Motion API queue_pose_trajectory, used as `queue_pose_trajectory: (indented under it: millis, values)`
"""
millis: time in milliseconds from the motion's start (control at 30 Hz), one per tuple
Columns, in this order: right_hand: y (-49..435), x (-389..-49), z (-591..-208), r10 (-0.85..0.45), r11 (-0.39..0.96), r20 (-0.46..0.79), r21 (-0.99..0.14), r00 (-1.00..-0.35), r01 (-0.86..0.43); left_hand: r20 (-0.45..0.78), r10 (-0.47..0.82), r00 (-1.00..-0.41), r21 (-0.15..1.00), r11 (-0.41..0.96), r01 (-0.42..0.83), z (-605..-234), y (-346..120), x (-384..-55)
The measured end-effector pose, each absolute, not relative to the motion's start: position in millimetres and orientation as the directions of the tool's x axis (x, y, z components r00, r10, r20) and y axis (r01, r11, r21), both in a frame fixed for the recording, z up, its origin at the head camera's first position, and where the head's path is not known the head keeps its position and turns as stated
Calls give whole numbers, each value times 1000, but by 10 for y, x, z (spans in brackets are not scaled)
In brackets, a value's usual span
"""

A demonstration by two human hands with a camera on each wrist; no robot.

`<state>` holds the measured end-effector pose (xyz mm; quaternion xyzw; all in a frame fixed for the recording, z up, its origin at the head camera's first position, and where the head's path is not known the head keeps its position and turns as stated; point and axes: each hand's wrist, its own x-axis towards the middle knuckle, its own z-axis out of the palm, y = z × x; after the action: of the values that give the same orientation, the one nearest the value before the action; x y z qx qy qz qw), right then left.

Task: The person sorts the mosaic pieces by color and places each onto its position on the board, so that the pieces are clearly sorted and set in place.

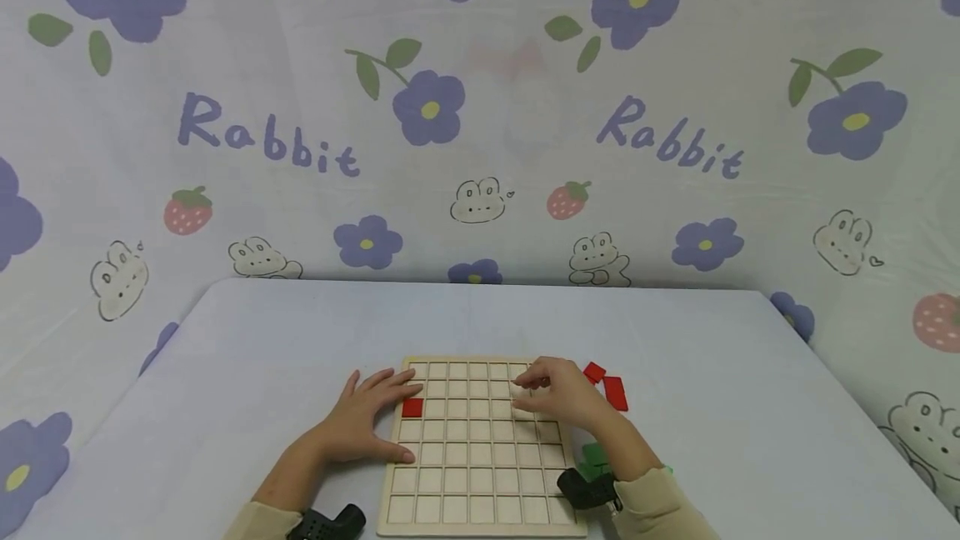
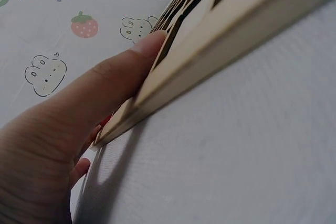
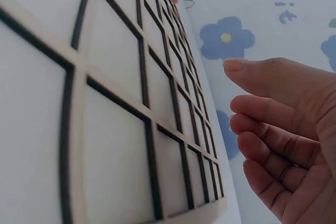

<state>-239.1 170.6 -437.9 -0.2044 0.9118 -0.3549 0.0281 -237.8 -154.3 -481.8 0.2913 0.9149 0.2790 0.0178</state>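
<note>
Wrist mounts: we see two black camera mounts (image 1: 327, 522) at the bottom edge of the head view, one on each sleeve, nearest the lens.
Left hand: our left hand (image 1: 372, 417) lies flat at lower centre-left, fingers straight and spread, resting on the left edge of the wooden grid board (image 1: 480, 490); the left wrist view shows the thumb pressed against the board's side.
Red tile on board: one red square tile (image 1: 412, 407) sits in a cell of the left column, touching our left fingertips.
Board: it lies on the pale table (image 1: 225, 373), lower centre of the frame.
Right hand: our right hand (image 1: 558, 394) hovers over the board's upper right cells, fingers loosely bent and apart, holding nothing that we can see.
Loose red tiles: two red pieces (image 1: 609, 386) lie on the table just right of the board.
Green pieces: green tiles (image 1: 596, 455) lie beside the board's right edge, partly hidden by our right wrist.
</note>
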Motion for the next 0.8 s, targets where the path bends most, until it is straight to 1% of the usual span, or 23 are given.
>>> queue_pose_trajectory:
  millis: [200,433,533,667,800]
  values:
    - [1836,-2371,-4342,-373,649,124,-674,-920,-354,131,543,-829,516,677,525,-4819,-1539,-2382]
    - [2010,-2368,-4346,-365,661,159,-650,-917,-375,129,541,-831,514,681,522,-4807,-1529,-2370]
    - [2103,-2369,-4342,-323,663,143,-671,-935,-332,133,543,-829,512,679,526,-4805,-1528,-2368]
    - [2240,-2369,-4333,-257,668,85,-704,-963,-241,128,542,-831,514,680,523,-4808,-1526,-2369]
    - [2374,-2366,-4324,-218,653,47,-735,-975,-182,119,536,-836,527,680,510,-4814,-1522,-2375]
